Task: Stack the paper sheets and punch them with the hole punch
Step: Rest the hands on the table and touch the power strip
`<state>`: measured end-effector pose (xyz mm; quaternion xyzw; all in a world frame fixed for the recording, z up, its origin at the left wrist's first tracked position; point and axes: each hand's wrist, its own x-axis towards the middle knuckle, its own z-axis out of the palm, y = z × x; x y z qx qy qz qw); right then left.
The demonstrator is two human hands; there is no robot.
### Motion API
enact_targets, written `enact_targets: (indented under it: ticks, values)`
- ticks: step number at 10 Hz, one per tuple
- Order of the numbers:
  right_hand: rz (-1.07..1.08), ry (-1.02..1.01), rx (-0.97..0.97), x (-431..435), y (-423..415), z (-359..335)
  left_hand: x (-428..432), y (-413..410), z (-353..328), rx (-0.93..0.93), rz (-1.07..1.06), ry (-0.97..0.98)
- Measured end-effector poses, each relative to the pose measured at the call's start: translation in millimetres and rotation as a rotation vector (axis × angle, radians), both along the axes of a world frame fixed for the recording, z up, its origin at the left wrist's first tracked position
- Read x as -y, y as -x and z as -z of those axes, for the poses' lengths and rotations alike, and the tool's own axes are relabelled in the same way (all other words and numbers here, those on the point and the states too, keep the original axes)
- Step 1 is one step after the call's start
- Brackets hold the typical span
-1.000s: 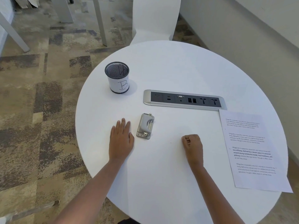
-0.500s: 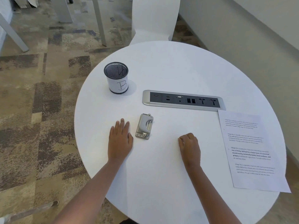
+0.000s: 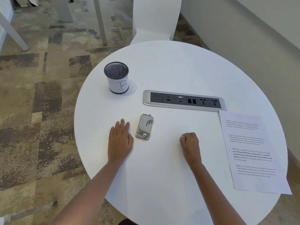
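A small silver hole punch (image 3: pixel 144 127) lies on the round white table (image 3: pixel 170 67), left of centre. Printed paper sheets (image 3: pixel 253 151) lie stacked at the table's right edge, their near corner overhanging the rim. My left hand (image 3: pixel 120 140) rests flat on the table with fingers extended, just left of the punch and not touching it. My right hand (image 3: pixel 190 145) rests on the table as a loose fist, between the punch and the sheets, holding nothing.
A mesh pen cup marked "B" (image 3: pixel 117 77) stands at the back left of the table. A silver socket strip (image 3: pixel 184 101) is set into the table's middle. A white chair (image 3: pixel 155 20) stands beyond the table, with a wall to the right.
My right hand has shifted slightly left and forward on the table. The left hand, the punch and the sheets stay where they were.
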<state>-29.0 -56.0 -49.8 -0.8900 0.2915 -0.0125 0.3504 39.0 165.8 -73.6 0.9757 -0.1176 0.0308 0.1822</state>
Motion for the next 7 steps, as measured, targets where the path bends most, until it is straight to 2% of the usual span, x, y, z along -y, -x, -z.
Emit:
enact_targets:
  ticks: [2, 4, 6, 7]
  values:
    - [-0.089, 0.145, -0.029, 1, 1, 2, -1, 0, 1, -0.001, 0.01, -0.011]
    - [0.013, -0.066, 0.02, 9, -2, 4, -1, -1, 2, 0.021, 0.012, -0.006]
    - [-0.005, -0.027, 0.006, 13, -1, 3, -1, -1, 4, 0.029, 0.005, 0.008]
    - [-0.133, 0.07, 0.003, 13, 2, 1, -1, -2, 5, 0.029, 0.007, 0.006]
